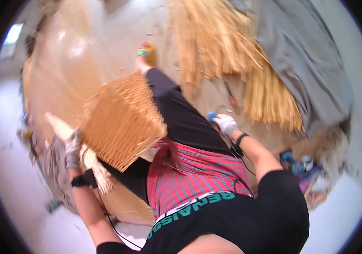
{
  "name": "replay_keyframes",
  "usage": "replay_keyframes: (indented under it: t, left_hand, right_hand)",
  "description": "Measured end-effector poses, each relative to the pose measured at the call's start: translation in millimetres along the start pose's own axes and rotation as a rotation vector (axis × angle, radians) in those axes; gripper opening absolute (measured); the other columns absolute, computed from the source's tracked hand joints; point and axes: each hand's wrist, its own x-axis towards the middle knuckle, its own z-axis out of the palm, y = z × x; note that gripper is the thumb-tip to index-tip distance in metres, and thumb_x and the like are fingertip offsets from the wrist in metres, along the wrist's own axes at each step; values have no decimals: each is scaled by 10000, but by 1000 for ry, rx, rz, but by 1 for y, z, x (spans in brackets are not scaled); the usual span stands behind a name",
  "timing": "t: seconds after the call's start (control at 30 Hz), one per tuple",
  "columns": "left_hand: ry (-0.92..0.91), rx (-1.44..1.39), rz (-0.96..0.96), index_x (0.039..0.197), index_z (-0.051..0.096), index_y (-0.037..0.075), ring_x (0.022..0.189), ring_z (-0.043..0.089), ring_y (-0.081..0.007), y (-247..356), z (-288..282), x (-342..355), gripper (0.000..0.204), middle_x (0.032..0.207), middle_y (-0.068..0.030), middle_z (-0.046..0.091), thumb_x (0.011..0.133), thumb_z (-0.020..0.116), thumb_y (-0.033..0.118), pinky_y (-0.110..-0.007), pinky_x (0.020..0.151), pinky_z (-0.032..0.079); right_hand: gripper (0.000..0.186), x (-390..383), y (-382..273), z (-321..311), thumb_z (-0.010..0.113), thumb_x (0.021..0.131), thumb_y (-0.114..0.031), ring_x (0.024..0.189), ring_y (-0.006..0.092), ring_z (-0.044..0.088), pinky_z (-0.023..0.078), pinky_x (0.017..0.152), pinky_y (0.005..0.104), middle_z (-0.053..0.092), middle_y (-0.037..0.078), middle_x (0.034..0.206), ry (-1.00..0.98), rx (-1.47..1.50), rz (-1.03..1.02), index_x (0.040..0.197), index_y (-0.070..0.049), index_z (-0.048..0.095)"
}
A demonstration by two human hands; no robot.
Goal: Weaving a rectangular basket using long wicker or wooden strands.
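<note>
My gloved left hand is closed on the lower left edge of a square woven tan piece, which is tilted above my left leg. A pale splayed strip lies behind that hand. My gloved right hand, beside my outstretched right leg, has its fingers around a small blue object, partly hidden and blurred. A slender tool with an orange part lies just beyond it. A pink striped cloth covers my lap.
Long straw-like strips spread across the floor at the upper right, beside a grey cloth. Tools and small items lie at the right. A crumpled grey cloth is at the left, near a pale wall.
</note>
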Motion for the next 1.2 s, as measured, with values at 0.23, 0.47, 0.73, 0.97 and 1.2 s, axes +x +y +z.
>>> replay_keyframes:
  t: [0.23, 0.47, 0.73, 0.97, 1.2]
  left_hand:
    - [64, -317, 304, 1378, 572, 55, 1005, 636, -129, 21, 28, -60, 606, 1142, -72, 683, 862, 844, 218, -277, 877, 543]
    - [294, 18, 735, 1413, 579, 171, 909, 665, -218, 49, 25, -82, 587, 1173, -97, 683, 863, 784, 146, -363, 827, 540]
    - [129, 315, 515, 1403, 604, 226, 1061, 648, -301, 52, 14, -87, 565, 1165, -102, 635, 882, 683, 25, -374, 918, 540]
    - [412, -113, 694, 1327, 626, 96, 1058, 675, -247, 49, 49, -144, 496, 1196, -146, 647, 859, 683, -60, -350, 909, 555]
    - [-710, -1150, 105, 1187, 616, 78, 643, 538, -47, 68, 145, -213, 286, 828, 6, 632, 1055, 595, 330, -213, 546, 433]
  right_hand:
    - [337, 75, -10, 18, 528, 937, -379, 1029, 269, 665, 540, 865, 427, 670, 103, 1116, -287, -223, -110, 1171, -169, 651]
    - [273, 68, -10, 23, 590, 924, -313, 974, 230, 675, 555, 827, 415, 673, 98, 1031, -352, -244, 165, 1125, -129, 614]
    - [241, 54, -3, -33, 661, 908, -237, 912, 185, 686, 573, 783, 402, 676, 92, 935, -29, 42, 468, 1072, -84, 572]
    - [396, 15, -101, -254, 674, 840, 15, 819, 158, 646, 589, 737, 310, 591, 52, 1022, 372, 1188, 24, 1182, -85, 502]
    - [417, -22, -322, -303, 776, 837, -133, 1018, 206, 637, 512, 940, 354, 640, 70, 1033, -17, 842, -416, 1198, -38, 591]
